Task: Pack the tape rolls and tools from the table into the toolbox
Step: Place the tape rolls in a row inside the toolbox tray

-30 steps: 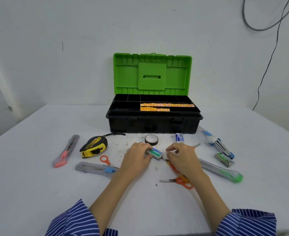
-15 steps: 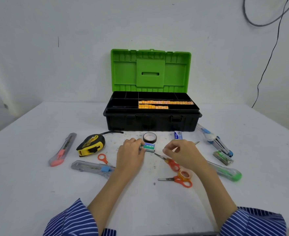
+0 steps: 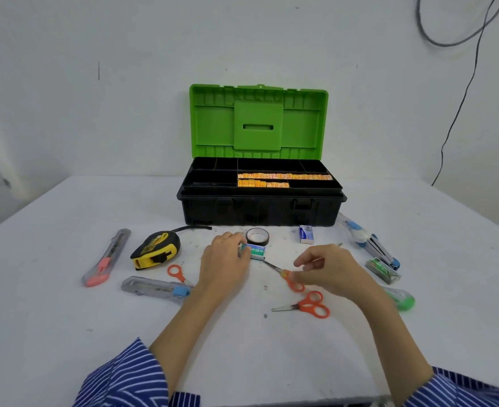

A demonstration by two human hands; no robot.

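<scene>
The black toolbox [image 3: 260, 212] stands open at the back of the table, green lid [image 3: 258, 121] up, with orange packets [image 3: 280, 180] in its top tray. My left hand [image 3: 223, 262] grips a small green-and-white staple box [image 3: 255, 251] just in front of a black tape roll [image 3: 257, 236]. My right hand [image 3: 329, 270] hovers with loosely curled fingers over orange-handled scissors [image 3: 289, 277], holding nothing. A second pair of orange scissors [image 3: 307, 305] lies nearer me.
Left of my hands lie a yellow tape measure [image 3: 154, 249], a red utility knife [image 3: 106, 258], a blue-slider knife [image 3: 154, 289] and small scissors [image 3: 176, 273]. On the right are a blue box [image 3: 306, 234], a stapler [image 3: 371, 245], a staple box [image 3: 383, 270] and a green knife [image 3: 402, 299].
My left hand slid the staple box away from me toward the tape roll. My right hand let go of it and lifted off to the right.
</scene>
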